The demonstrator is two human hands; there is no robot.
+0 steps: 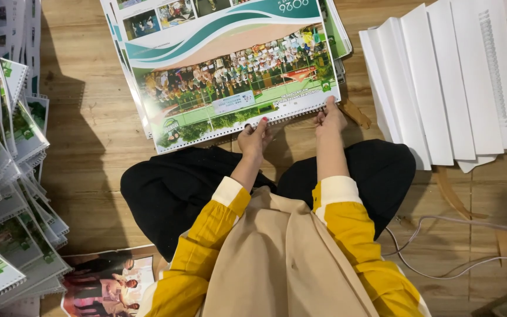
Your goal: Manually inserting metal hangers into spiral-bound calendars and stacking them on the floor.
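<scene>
Far left edge of the floor: a fanned heap of spiral-bound calendars (4, 176) runs up the left side, green and white pages overlapping.
Near-left corner: a loose photo print (104, 285) lies flat on the wooden floor (89, 135), partly under my left sleeve.
My left hand (254, 138): fingers curled closed on the near edge of the top calendar (230, 70), pinching at the wire binding; the thumb sits on top and the fingertips are tucked under, so I cannot tell how much they grip.
Top calendar: it lies on a stack of the same kind at the far middle of the floor, just beyond my knees, tilted so its left corner comes nearer to me; the wire edge faces me.
My right hand (328, 117): fingers closed on the same wire edge, near the calendar's right corner, well apart from my left hand.
Right side of the floor: a row of white card sheets (453, 82) overlapping like shingles.
Near-right corner: a thin pale cable (441, 276) loops across the boards.
</scene>
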